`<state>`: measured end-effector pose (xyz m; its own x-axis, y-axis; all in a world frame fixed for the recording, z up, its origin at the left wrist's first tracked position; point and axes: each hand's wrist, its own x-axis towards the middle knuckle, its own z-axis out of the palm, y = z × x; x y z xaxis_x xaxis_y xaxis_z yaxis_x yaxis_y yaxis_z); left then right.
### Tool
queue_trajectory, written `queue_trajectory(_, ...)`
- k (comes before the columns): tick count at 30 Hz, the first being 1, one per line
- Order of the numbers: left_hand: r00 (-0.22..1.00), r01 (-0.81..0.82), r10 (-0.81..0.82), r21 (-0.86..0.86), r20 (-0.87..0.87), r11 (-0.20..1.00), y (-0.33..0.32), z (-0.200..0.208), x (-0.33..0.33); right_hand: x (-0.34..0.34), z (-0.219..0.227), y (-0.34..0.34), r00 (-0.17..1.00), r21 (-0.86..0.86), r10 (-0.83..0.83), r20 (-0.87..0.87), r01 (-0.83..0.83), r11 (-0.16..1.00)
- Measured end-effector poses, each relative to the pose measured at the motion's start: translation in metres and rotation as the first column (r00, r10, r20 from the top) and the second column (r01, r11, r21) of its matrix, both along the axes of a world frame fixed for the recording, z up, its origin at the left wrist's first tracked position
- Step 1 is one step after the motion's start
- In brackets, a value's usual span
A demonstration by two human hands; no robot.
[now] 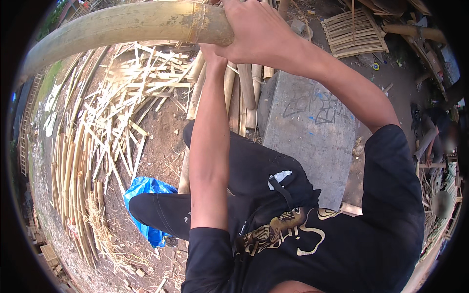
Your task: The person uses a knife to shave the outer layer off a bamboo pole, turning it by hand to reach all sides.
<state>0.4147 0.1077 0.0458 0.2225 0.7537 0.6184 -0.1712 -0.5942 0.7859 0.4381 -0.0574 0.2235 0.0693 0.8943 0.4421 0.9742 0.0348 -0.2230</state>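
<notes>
A thick, pale bamboo pole (132, 24) stretches across the top left, its near end by my hands. My right hand (251, 31) is closed round that end, its thumb below the pole and its fingertips partly cut off by the upper edge. Just under the pole, the back of my left hand (213, 52) shows beside the right wrist. The pole and my right hand hide the left fingers, so their grip cannot be seen.
Split bamboo strips (141, 78) lie heaped on the left, with longer bamboo poles (71, 180) below. A blue plastic sheet (151, 188) is by my knee. A grey slab (312, 127) lies right of my legs. A slatted bamboo panel (354, 31) and another person (435, 129) are farther right.
</notes>
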Motion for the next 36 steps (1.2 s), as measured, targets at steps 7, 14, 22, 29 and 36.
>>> queue_trajectory(7,0.851,-0.338,0.247,-0.123,-0.463,0.933,-0.025,0.006,0.032,0.146,-0.118,0.03,0.893,-0.273,-0.45,0.025,0.439,0.856)
queue_trajectory(14,0.911,-0.241,0.18,-0.124,-0.371,0.963,-0.05,0.01,0.019,0.127,-0.125,-0.052,0.851,-0.22,-0.512,-0.117,0.481,0.849)
queue_trajectory(22,0.568,-0.052,-0.462,-0.59,-0.681,0.806,0.013,0.021,-0.085,0.068,-0.138,-0.148,0.551,-0.173,-0.378,-0.744,0.387,0.906)
queue_trajectory(29,0.523,-0.293,-0.622,-0.808,-0.584,0.512,0.114,-0.05,-0.133,0.053,-0.19,-0.148,0.584,-0.083,-0.429,-0.689,0.524,0.847)
queue_trajectory(36,0.656,-0.272,-0.321,-0.61,-0.683,0.744,0.035,0.025,-0.229,0.053,-0.198,-0.148,0.54,-0.177,-0.459,-0.705,0.494,0.851)
